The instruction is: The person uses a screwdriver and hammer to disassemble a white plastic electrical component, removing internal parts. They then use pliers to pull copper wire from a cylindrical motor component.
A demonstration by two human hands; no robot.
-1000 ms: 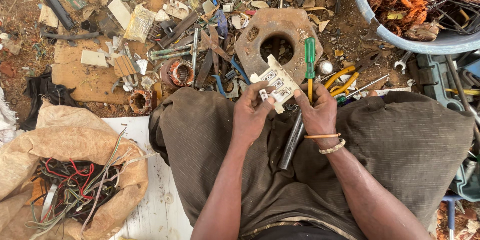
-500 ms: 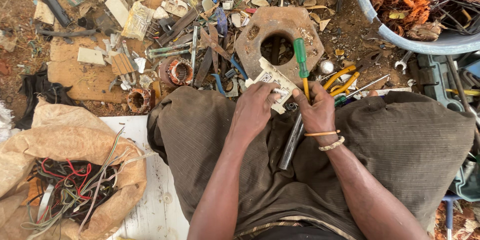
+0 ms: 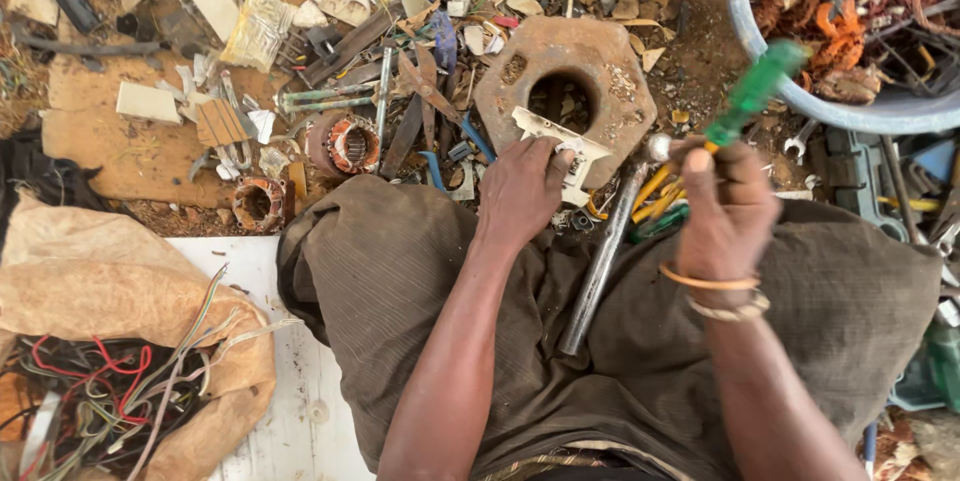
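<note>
My left hand (image 3: 520,188) presses a white plastic electrical part (image 3: 560,149) against the near edge of a rusty hexagonal metal block (image 3: 590,61) with a round hole. A green-handled screwdriver (image 3: 752,91) is gripped in my right hand (image 3: 722,209), raised and tilted to the right, its tip hidden by my fingers. Across my lap, on the brown cloth (image 3: 400,291), lies a shiny metal rod (image 3: 600,271). Yellow-handled pliers (image 3: 655,196) lie just below the right hand.
A pale blue tub (image 3: 800,106) of copper wire and scrap sits at the top right. Motor windings (image 3: 352,144), scissors, blue-handled pliers and scrap litter the ground ahead. At the lower left, a brown sack (image 3: 110,291) holds coloured wires beside a white board (image 3: 290,411).
My right hand has lifted the green screwdriver away from the white part and swung it out to the right. The left hand has set the part on the rusty block.
</note>
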